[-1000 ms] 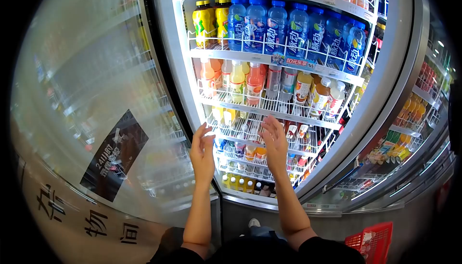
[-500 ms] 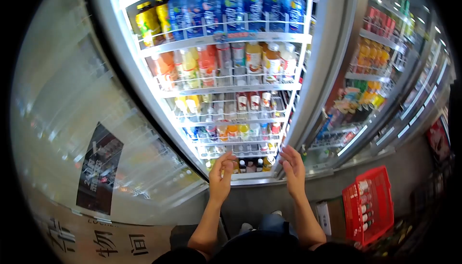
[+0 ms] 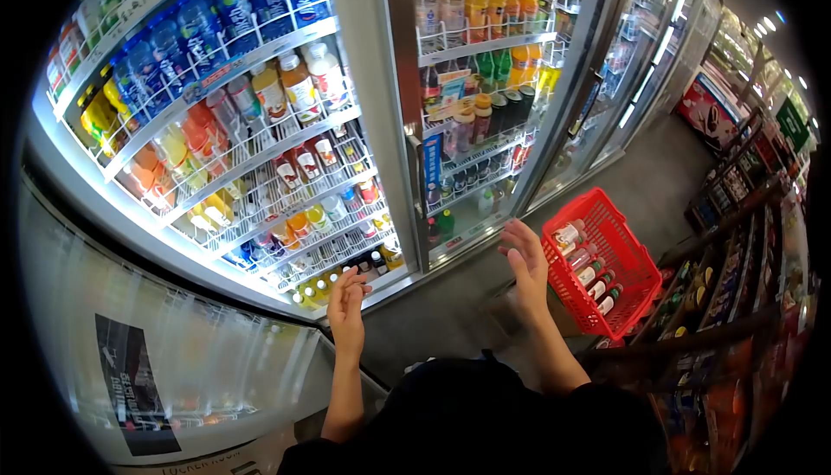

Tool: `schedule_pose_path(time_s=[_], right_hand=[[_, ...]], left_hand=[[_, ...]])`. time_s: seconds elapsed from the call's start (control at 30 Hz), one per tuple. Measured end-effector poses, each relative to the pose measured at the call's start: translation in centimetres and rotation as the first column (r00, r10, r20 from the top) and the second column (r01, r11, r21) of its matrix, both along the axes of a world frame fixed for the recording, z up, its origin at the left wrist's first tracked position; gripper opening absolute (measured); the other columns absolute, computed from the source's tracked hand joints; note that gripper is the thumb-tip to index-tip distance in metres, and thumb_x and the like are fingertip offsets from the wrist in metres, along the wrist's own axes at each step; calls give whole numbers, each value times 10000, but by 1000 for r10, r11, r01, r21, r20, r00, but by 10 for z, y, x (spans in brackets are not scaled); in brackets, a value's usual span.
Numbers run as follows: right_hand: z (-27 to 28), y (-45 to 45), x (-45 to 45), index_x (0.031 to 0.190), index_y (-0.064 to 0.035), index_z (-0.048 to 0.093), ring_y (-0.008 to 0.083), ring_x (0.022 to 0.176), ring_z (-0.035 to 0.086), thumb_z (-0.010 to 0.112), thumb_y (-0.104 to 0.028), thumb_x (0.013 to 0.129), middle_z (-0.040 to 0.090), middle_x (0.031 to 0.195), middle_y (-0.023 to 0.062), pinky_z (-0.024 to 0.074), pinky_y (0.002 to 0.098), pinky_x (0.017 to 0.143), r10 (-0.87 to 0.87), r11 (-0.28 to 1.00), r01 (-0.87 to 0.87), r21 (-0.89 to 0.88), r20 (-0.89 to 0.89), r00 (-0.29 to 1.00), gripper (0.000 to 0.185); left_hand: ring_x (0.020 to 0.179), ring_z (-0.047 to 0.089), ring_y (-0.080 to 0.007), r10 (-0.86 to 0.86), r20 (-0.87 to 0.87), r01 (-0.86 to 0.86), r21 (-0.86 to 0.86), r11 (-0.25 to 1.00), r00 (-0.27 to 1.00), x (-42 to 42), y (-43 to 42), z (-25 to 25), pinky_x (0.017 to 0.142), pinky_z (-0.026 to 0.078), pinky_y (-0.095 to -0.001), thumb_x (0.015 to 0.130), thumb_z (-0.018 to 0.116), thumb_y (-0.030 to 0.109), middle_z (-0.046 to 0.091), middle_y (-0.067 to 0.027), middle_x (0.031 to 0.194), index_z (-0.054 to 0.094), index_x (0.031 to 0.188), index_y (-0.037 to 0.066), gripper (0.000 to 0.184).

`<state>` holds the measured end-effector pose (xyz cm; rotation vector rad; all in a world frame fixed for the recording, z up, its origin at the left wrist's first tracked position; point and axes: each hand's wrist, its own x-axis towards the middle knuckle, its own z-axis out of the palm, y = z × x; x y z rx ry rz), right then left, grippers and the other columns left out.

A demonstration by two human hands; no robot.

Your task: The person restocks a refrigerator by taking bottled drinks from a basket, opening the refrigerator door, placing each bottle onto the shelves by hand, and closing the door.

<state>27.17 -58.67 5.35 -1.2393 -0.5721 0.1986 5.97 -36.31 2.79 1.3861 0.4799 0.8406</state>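
Observation:
My left hand (image 3: 348, 309) hangs in front of the lowest cooler shelves with its fingers loosely bent and apart, holding nothing. Close to the left side of a red basket (image 3: 642, 250), my right hand (image 3: 525, 269) is raised and empty, fingers stretched. Several bottles (image 3: 596, 274) lie side by side along the left part of that basket. To the left stands the lit cooler, whose shelves (image 3: 251, 155) carry rows of drinks, among them blue-labelled bottles (image 3: 201, 35) high up. Neither hand visibly touches anything.
An opened glass door (image 3: 208, 345) with a dark sign fills the lower left. Further closed coolers (image 3: 480, 60) run along the wall to the right. Shelves of goods (image 3: 736, 302) line the right side, beyond the basket. Grey floor (image 3: 433, 319) shows between.
My view has swung right, so the cooler now sits further left and the basket nearer the middle. My right hand appears closer to the basket. Both hands stay empty.

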Motion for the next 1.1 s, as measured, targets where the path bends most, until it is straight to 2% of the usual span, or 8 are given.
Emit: schedule_pose_path(time_s=[0.13, 0.23, 0.27, 0.3, 0.4, 0.77, 0.83, 1.1], right_hand=[[-15, -50, 19, 1440, 9, 401, 238, 1248, 508, 531, -94, 951, 494, 1391, 158, 417, 362, 1029, -121, 991, 119, -63, -33, 992, 516], [-19, -80, 27, 1442, 3, 400, 243, 1245, 510, 529, -94, 950, 499, 1387, 161, 417, 361, 1029, -189, 980, 186, -76, -44, 981, 518], [-22, -90, 29, 1453, -15, 396, 238, 1264, 501, 544, -173, 974, 495, 1407, 155, 398, 370, 1055, -209, 975, 204, -89, -55, 976, 525], [-26, -101, 30, 1453, -15, 396, 238, 1264, 501, 544, -173, 974, 495, 1407, 155, 398, 370, 1055, -252, 965, 245, -95, -73, 965, 525], [-33, -132, 38, 1444, -3, 399, 236, 1261, 503, 541, -166, 982, 499, 1404, 153, 374, 374, 1084, -307, 942, 306, -141, 13, 952, 510], [-60, -264, 55, 1430, -24, 434, 221, 1231, 525, 479, -130, 1000, 515, 1357, 131, 449, 346, 1002, -502, 853, 482, -200, -56, 863, 445], [-63, -282, 53, 1432, -26, 424, 243, 1245, 524, 527, -112, 988, 520, 1376, 138, 414, 367, 1050, -486, 867, 451, -211, -167, 858, 464], [-101, -301, 62, 1418, -26, 438, 223, 1208, 546, 534, -159, 999, 536, 1340, 148, 438, 340, 1013, -481, 876, 433, -214, -311, 820, 450]], left_hand=[[959, 600, -150, -97, -23, 97, 26, 995, 995, 37, -27, 0, 901, 476, -285, 1015, 509, 105, 622, -110, 1140, 525, 1322, -12, 329], [962, 600, -153, -139, -71, 141, 10, 990, 988, 65, -49, 9, 902, 476, -287, 1020, 502, 114, 619, -107, 1138, 521, 1327, -10, 332], [966, 603, -156, -180, -79, 183, 23, 983, 980, 74, -54, 8, 912, 478, -290, 1022, 500, 123, 620, -107, 1135, 524, 1324, -11, 330], [964, 608, -156, -188, -83, 189, 2, 982, 979, 83, -62, 10, 919, 485, -294, 1020, 504, 124, 624, -106, 1129, 526, 1320, -12, 330], [952, 615, -148, -256, -120, 261, 29, 965, 959, 111, -83, 1, 913, 499, -299, 1017, 507, 118, 629, -106, 1128, 530, 1315, -12, 326], [959, 600, -132, -526, -120, 527, -22, 849, 842, 221, -200, -11, 915, 477, -285, 1029, 493, 131, 624, -98, 1141, 540, 1314, 5, 316], [952, 604, -133, -560, -128, 560, -39, 827, 818, 235, -222, -18, 909, 478, -285, 1025, 497, 128, 628, -100, 1137, 543, 1312, 5, 316], [936, 606, -119, -705, -216, 700, -112, 705, 676, 293, -260, -34, 848, 465, -258, 1018, 491, 138, 645, -86, 1118, 547, 1311, 17, 322]])
